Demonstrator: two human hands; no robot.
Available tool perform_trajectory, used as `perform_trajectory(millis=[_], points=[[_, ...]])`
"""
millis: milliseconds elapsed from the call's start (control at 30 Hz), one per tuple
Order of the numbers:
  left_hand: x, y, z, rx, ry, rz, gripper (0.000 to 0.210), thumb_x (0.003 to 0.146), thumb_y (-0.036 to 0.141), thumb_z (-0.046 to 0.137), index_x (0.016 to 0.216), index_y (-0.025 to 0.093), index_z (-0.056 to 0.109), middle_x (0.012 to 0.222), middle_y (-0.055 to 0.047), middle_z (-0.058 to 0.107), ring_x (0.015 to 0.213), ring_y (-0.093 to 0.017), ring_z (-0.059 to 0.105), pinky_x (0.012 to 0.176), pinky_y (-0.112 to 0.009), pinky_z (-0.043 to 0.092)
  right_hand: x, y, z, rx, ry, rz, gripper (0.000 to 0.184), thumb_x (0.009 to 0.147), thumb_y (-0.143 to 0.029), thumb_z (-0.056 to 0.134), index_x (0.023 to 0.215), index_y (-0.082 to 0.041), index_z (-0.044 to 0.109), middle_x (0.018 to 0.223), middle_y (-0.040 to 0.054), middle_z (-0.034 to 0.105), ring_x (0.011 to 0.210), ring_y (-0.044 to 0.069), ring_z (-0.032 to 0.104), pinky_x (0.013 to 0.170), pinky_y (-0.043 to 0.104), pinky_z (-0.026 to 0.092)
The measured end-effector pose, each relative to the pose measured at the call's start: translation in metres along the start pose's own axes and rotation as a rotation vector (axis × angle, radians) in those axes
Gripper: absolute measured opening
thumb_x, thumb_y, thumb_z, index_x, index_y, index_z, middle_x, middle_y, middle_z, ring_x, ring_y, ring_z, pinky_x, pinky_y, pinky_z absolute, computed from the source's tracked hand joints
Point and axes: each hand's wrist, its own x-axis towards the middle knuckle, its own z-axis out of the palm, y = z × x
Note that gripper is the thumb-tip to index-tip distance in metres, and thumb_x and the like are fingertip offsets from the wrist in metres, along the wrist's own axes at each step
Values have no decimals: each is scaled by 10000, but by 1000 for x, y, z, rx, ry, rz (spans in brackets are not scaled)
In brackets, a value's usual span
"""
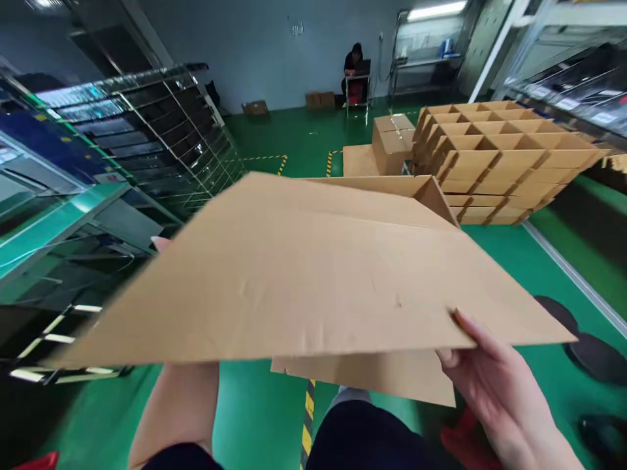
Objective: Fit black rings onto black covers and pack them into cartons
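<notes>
Ideally, the cardboard box [313,281] should be held level above the green floor [255,411], both sides supported evenly against creasing. The right hand [504,378] pinches its near edge, right of centre; the left hand's [160,243] grip (mostly hidden behind cardboard) cannot be determined.

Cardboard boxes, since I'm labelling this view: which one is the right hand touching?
The large open box in front, whose wide flap the right hand pinches. The closed box beyond it and the boxes by the far wall stand apart.
</notes>
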Motion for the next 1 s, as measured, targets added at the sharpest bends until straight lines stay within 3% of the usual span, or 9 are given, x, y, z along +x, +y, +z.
perform_trajectory(millis=[67,133,267,400,567,667,867,933,1000], points=[[31,5,-5,-95,-35,-6,436,992,533,330,1214,299,623,1103,84,734,1065,-162,660,803,-324,582,25,-12,60,80,-90,98,481,702,-228,787,1160,-213,640,1137,57,704,982,213,708,695,230,643],[54,-1,-6,-142,-35,-73,553,981,615,246,1276,299,591,1121,55,732,1044,-150,656,767,-276,570,51,-21,89,101,-123,140,337,786,-223,708,1115,-173,656,1137,91,697,996,200,703,772,252,637],[63,-37,-11,-85,24,-310,631,856,718,459,1221,240,651,1128,-81,729,974,-212,683,676,-289,590,103,-29,82,72,-42,160,275,862,-253,598,1096,-135,682,1260,155,634,1117,195,654,830,221,606],[53,-73,-18,-46,60,-429,543,812,653,596,1115,214,702,1049,-101,740,926,-228,691,686,-318,601,154,-16,79,5,-7,126,156,855,-226,632,981,-160,694,1258,137,627,1165,220,626,888,279,604],[57,-90,-6,56,60,-421,462,814,594,639,1066,214,714,1002,-85,741,906,-229,692,715,-336,608,217,13,123,125,129,135,123,856,-59,555,809,-160,606,897,47,688,963,167,686,887,305,621],[57,-98,17,243,56,-275,384,836,495,664,1070,194,708,978,-71,737,913,-227,691,790,-348,597,252,27,140,138,90,190,147,859,-38,520,787,-156,570,787,27,666,861,149,692,850,313,633],[60,-126,84,634,177,44,256,865,335,673,1079,198,703,994,-33,737,911,-190,694,903,-326,548,279,81,100,93,97,332,74,846,-71,594,836,-144,599,744,27,664,695,136,687,698,266,646],[72,-146,100,678,18,-3,281,874,352,655,1119,220,694,1059,-44,734,990,-213,688,950,-350,535,278,107,70,72,151,434,75,826,-86,654,866,-141,623,739,31,666,677,148,692,647,251,640],[87,-176,112,765,-277,-90,352,884,380,631,1210,251,659,1196,-62,702,1121,-242,648,1034,-385,487,280,131,42,41,189,537,116,801,-84,703,887,-129,641,735,35,666,654,153,693,614,241,633]])
